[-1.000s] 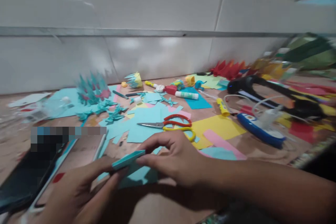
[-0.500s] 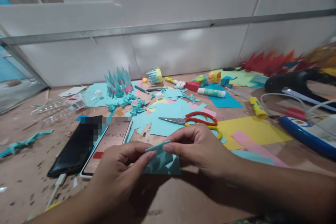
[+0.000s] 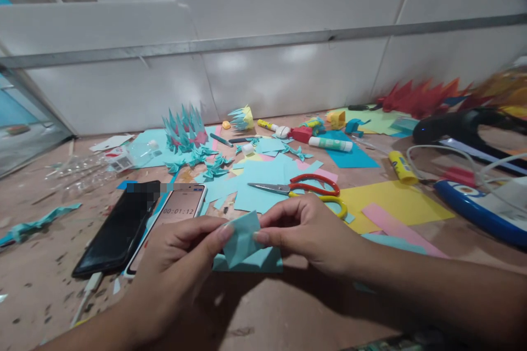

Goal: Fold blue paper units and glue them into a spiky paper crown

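A small teal piece of paper (image 3: 242,238) with crease lines is held up between my two hands. My left hand (image 3: 189,255) pinches its left edge between thumb and forefinger. At the right edge, the thumb and fingers of my right hand (image 3: 304,233) grip it. Under it on the table lies another teal paper sheet (image 3: 263,262), partly covered. Scissors (image 3: 284,188) with red and yellow handles rest just beyond my right hand. A phone (image 3: 179,208) showing a timer lies beyond my left hand, which hides its lower part.
A black phone (image 3: 119,230) with a cable lies at left. Folded teal paper pieces (image 3: 216,165) and a spiky paper model (image 3: 185,129) stand farther back. Glue sticks (image 3: 329,144), yellow paper (image 3: 403,205) and a blue-rimmed object (image 3: 473,214) are to the right.
The teal paper has turned in my fingers, from a narrow folded edge on top to a broader face toward me. My left hand has shifted slightly left.
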The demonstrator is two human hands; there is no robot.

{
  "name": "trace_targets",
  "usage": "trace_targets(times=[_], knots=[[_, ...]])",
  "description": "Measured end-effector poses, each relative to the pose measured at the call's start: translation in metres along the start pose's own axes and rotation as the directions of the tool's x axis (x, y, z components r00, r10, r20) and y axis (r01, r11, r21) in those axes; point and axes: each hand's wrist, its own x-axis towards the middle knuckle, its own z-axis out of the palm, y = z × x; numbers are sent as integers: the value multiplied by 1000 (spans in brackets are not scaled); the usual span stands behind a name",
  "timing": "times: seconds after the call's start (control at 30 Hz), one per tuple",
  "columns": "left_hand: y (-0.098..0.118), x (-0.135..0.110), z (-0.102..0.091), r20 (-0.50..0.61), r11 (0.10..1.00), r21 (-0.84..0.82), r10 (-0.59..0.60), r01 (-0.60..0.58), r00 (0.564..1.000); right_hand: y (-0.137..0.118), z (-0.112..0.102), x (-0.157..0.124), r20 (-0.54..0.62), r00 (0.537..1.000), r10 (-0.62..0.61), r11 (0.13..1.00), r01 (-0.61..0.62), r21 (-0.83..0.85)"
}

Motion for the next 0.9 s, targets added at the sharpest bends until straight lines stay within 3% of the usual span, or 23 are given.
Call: trace_targets(times=[0.1,0.27,0.37,0.53,0.63,0.7,0.77,0.83,0.9], knots=[[-5,1,0,-3,1000,11,-5,5,1000,-1,-1,-1,-2,1000,-14,997,13,-77],[-7,0,2,182,957,284,13,-65,983,2,4,-9,123,991,-48,947,84,-309],[-4,-2,3,200,934,348,14,-84,980,2,8,-12,144,989,-31,938,79,-338],[-9,-4,3,93,987,120,-116,105,989,-7,9,-9,167,984,66,975,-28,-219],[-14,-4,6,128,978,-56,-193,202,973,-10,9,-9,170,983,75,979,-41,-200],[-15,-3,8,168,964,-136,-205,228,964,-9,9,-10,158,987,8,982,22,-185],[-13,-1,9,164,952,-200,-199,230,966,-6,7,-11,151,978,-141,959,173,-223],[-11,0,9,129,946,-240,-191,217,973,-3,4,-13,195,924,-329,875,375,-305],[-10,0,9,107,945,-260,-177,200,978,0,1,-13,272,839,-471,743,543,-390]])
